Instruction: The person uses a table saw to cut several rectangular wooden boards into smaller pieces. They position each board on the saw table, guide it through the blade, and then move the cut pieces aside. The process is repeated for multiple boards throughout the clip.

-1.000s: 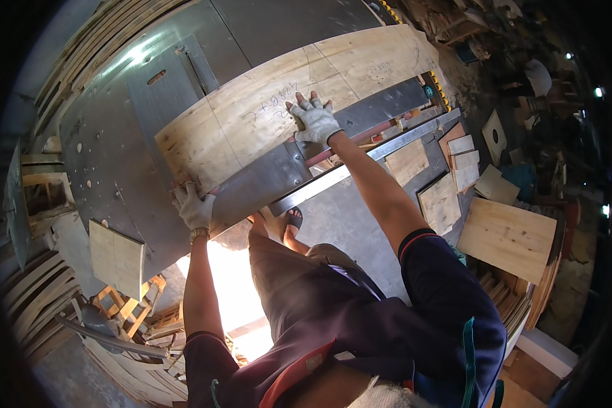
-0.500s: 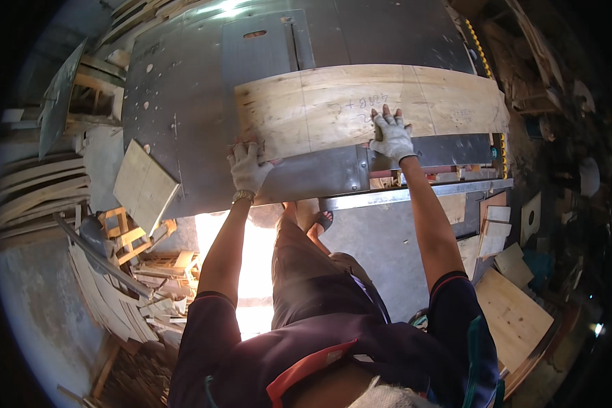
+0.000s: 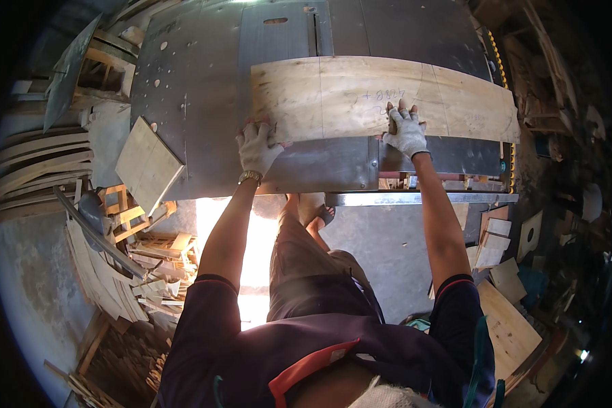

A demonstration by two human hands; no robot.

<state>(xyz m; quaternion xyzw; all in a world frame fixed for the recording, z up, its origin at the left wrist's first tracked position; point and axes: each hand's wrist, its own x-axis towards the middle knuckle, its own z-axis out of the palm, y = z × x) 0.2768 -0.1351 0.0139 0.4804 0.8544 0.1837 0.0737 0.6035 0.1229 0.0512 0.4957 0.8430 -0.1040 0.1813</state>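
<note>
Long, pale wooden board (image 3: 350, 98) lies flat on a dark metal table (image 3: 204, 129).
The cloth-gloved left hand (image 3: 257, 151) touches its near-left corner; the right hand (image 3: 408, 132) rests on its grainy face. Both hands' fingers are spread, unclenched.

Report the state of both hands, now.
Left hand: open, fingers at the near left corner of the wooden board.
Right hand: open, fingers spread on the board.

Wooden board (image 3: 357, 102); smooth metal tabletop (image 3: 204, 129)
</note>
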